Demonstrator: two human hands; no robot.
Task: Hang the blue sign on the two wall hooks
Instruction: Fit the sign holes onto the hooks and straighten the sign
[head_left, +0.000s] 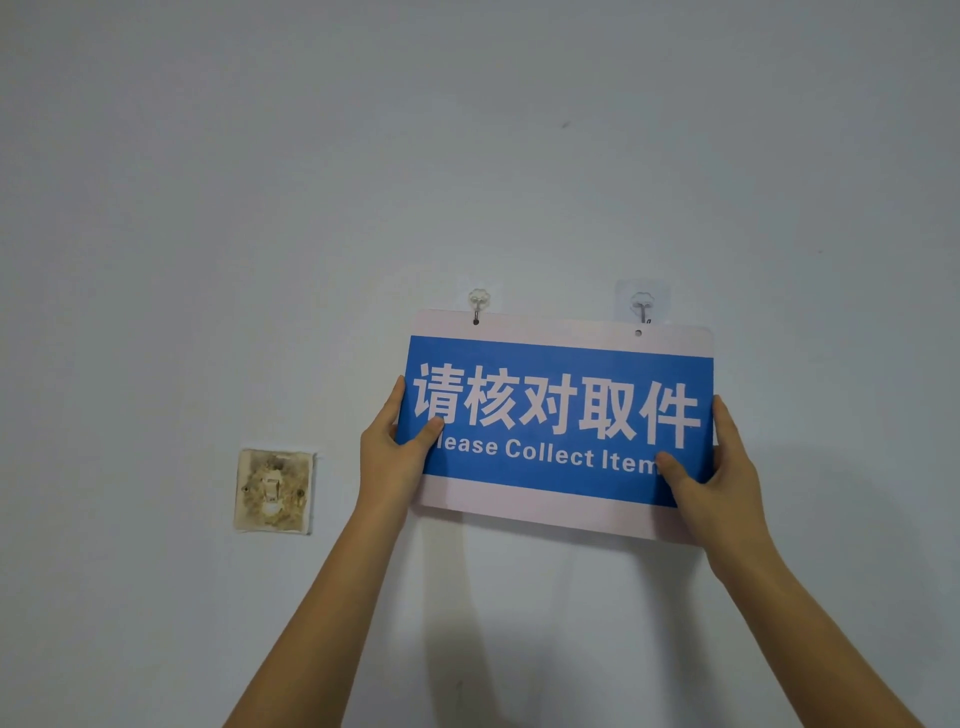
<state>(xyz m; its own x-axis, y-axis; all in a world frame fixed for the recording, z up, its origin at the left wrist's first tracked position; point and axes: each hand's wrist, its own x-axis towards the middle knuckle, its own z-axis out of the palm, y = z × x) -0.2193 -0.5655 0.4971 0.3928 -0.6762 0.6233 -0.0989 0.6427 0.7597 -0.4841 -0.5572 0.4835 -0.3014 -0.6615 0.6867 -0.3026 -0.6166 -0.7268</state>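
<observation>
The blue sign (558, 364), white-bordered with white lettering, is held flat against the pale wall, tilted down to the right. My left hand (387, 452) grips its left edge, thumb on the front. My right hand (719, 478) grips its lower right corner the same way. The left wall hook (478, 304) meets the sign's upper left hole; its metal tip reaches the hole. The right wall hook (642, 306) sits just above the sign's top edge, and the right hole (638, 332) lies below it, showing open.
An old, stained wall switch plate (274, 491) is fixed to the wall left of and below the sign. The rest of the wall (260, 182) is bare pale paint with a few small marks.
</observation>
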